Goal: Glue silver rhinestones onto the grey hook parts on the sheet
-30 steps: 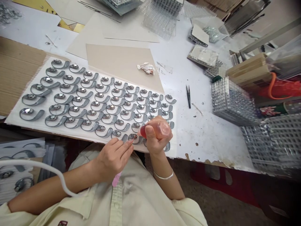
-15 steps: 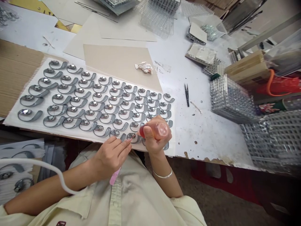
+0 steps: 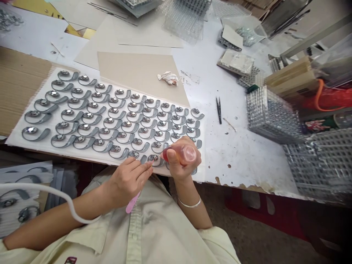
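Several grey curved metal bands, each with a round jewelled setting, stand in rows on a white padded board [image 3: 41, 145]. My left hand [image 3: 132, 178] is closed around a thin pink stick [image 3: 133, 204], its broad end poking out below the palm. The thin tip reaches a band [image 3: 157, 160] at the board's front edge; whether it touches the setting I cannot tell. My right hand [image 3: 178, 167] grips a squeeze bottle [image 3: 184, 154] of reddish liquid, base toward me and nozzle aimed down at the same band. Some bands beneath this hand are hidden.
Black tweezers [image 3: 218, 110] and a small stick [image 3: 229, 124] lie right of the board. A crumpled tissue [image 3: 168, 78] rests on brown card [image 3: 137, 69]. Stacks of stone-filled trays [image 3: 271, 115] stand at the right. A white cable [image 3: 55, 190] crosses my left arm.
My left hand and the pink stick have shifted very slightly left and down. The right hand keeps the bottle almost in place over the same band, tilted slightly differently.
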Action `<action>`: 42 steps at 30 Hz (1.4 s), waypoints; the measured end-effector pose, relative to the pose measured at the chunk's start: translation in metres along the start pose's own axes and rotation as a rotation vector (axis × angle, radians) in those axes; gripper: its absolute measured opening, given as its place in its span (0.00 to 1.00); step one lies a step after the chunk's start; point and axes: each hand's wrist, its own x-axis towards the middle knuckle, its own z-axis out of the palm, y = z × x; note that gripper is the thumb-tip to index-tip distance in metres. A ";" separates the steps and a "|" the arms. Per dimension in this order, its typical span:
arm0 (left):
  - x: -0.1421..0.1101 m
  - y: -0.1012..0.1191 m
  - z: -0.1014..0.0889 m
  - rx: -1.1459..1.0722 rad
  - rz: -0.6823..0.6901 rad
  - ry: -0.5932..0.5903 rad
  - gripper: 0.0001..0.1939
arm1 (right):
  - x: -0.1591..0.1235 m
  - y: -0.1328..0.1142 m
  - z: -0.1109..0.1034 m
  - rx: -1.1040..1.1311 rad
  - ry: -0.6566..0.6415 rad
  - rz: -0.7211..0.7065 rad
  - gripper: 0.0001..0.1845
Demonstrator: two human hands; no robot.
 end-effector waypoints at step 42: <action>-0.016 -0.013 0.010 -0.158 -0.051 -0.024 0.12 | -0.025 -0.016 -0.012 0.106 0.373 0.238 0.17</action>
